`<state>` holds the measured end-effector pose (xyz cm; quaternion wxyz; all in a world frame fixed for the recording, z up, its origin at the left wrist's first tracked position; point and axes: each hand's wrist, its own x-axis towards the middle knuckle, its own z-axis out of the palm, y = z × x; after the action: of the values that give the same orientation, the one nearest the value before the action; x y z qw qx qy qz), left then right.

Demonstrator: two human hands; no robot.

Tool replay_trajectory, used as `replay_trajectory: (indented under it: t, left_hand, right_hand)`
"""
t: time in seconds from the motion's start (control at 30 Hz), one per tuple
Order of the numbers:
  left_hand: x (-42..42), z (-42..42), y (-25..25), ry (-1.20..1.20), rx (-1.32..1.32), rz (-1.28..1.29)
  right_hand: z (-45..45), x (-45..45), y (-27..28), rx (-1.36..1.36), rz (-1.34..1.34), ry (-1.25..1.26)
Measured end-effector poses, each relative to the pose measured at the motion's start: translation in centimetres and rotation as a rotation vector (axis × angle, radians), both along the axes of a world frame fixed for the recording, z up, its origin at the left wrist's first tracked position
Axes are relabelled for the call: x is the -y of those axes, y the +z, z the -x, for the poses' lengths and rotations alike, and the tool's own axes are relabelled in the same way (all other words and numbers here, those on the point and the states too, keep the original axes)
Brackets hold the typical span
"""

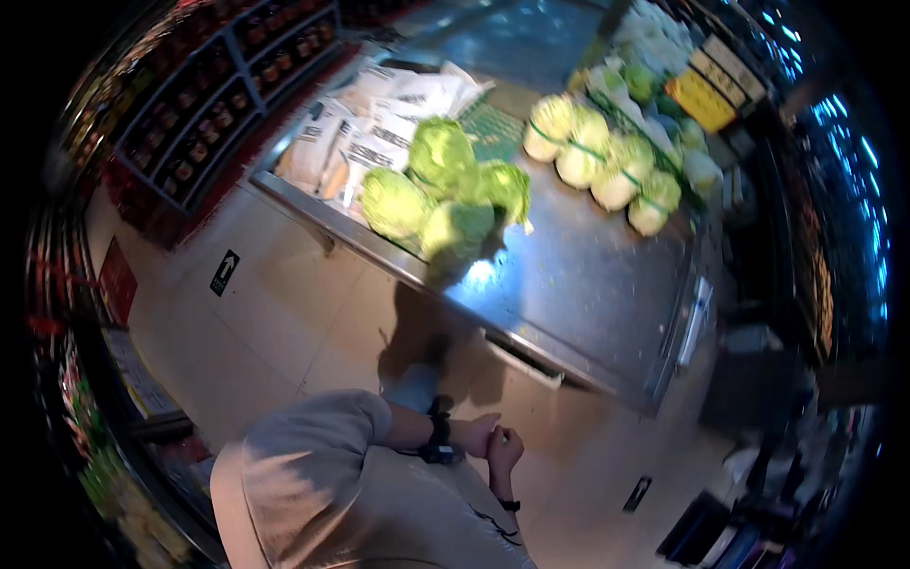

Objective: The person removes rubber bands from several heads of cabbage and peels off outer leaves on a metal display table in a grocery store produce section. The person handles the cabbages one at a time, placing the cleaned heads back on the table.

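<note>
In front of my torso, my left hand [475,434] and my right hand [506,449] come together, fingers touching or overlapping. Their fingers are curled, and the picture does not settle whether a small thing lies between them. A black band with a small device [439,441] is strapped to my left wrist, and a thin black band [510,505] circles my right one. Beyond the hands stands a metal display table [590,277]. Several round green cabbages [397,203] are piled near its front edge, with printed white bags [377,142] behind and to their left.
Bundled napa cabbages [617,167] with green ties line the table's far right. Yellow and white signs [704,99] stand past them. Shelves of jars [213,128] rise at the upper left. A tiled floor [284,313] bears an arrow sticker [225,272]. Dark equipment [753,391] crowds the right.
</note>
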<state>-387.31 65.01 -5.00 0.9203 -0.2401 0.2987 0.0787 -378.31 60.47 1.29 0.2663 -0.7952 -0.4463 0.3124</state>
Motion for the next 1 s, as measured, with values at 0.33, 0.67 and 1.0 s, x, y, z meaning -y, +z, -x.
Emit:
replay_trajectory:
  t: [0.33,0.67,1.0]
  left_hand:
    - [-1.9,-1.2,-3.2,0.113,-0.021,0.145]
    - [-7.5,6.6,-4.0,0.336,-0.538,-0.471]
    - [-11.1,22.6,3.0,0.666,-0.772,-0.354]
  right_hand:
    - [-4.3,0.0,-9.2,-0.890,0.204,-0.750]
    - [-7.4,-6.6,-6.0,-0.803,0.068,-0.431]
    - [-8.6,15.9,-10.1,-0.582,0.672,-0.451]
